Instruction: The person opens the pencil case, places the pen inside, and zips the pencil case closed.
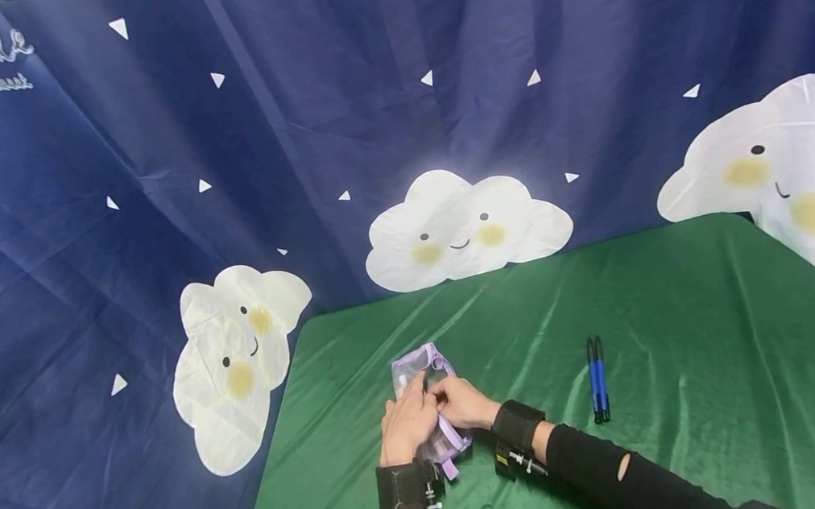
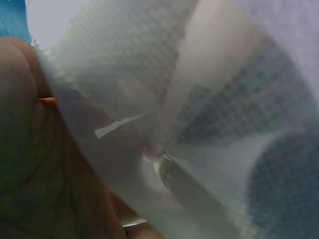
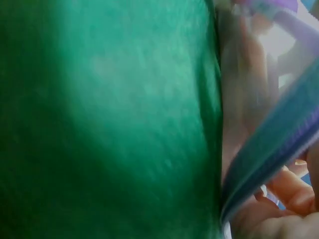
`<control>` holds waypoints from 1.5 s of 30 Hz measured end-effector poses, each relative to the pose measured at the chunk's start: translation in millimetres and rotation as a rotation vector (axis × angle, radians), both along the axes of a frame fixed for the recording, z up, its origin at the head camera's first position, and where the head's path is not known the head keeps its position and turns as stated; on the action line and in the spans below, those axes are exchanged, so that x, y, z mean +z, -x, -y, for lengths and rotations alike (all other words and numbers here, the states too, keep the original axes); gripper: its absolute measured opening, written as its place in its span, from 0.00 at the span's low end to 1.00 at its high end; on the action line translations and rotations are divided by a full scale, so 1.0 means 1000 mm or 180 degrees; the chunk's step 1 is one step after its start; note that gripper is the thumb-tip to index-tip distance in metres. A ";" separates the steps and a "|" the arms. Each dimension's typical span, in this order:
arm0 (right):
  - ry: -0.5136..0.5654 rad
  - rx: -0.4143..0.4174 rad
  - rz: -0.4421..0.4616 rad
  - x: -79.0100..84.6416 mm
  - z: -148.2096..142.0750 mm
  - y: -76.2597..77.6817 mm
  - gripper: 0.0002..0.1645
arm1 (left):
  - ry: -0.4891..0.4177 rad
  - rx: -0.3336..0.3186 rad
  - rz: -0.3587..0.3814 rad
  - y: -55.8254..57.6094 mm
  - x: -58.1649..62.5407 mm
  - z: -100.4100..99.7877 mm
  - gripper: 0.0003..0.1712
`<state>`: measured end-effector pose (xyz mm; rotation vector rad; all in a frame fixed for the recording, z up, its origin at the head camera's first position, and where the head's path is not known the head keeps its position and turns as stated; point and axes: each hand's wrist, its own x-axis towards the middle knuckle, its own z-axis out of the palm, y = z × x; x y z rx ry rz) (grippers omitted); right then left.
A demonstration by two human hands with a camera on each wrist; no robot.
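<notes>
A see-through pouch (image 1: pixel 411 361) with purple trim lies on the green cloth, slanting under both hands. My left hand (image 1: pixel 408 423) grips it from the near left, its index finger reaching over the clear side. From the right, my right hand (image 1: pixel 466 404) pinches the pouch by its purple-edged opening, close to the left fingertips. In the left wrist view, the clear, dotted film (image 2: pixel 209 164) of the pouch covers much of the picture beside the palm. The right wrist view shows a purple edge band (image 3: pixel 279 132) crossing in front of fingers. Hands partly hide the pouch's contents.
Two blue pens (image 1: pixel 594 384) with black ends lie side by side to the right of the hands. Green cloth (image 1: pixel 704 317) covers the table, with slight folds. Behind it hangs a dark blue curtain (image 1: pixel 337 115) printed with smiling clouds and white triangles.
</notes>
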<state>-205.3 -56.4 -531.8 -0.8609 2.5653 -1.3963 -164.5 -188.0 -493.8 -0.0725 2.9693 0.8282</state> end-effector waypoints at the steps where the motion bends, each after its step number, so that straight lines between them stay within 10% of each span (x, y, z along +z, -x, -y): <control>1: -0.0027 -0.0019 0.0009 0.001 0.000 0.001 0.12 | -0.0002 -0.0009 -0.0003 0.001 0.000 0.000 0.30; 16: -0.0083 0.0187 -0.0268 0.010 -0.001 0.008 0.09 | -0.0038 -0.0050 -0.0024 -0.001 0.009 -0.004 0.29; 28: -0.0405 0.0655 0.0084 0.029 -0.016 0.016 0.10 | -0.0050 0.0059 -0.0132 -0.003 0.007 -0.003 0.29; 45: -0.0442 -0.0804 -0.0572 0.109 -0.111 0.012 0.09 | -0.0082 0.0087 -0.0048 -0.014 0.003 -0.003 0.29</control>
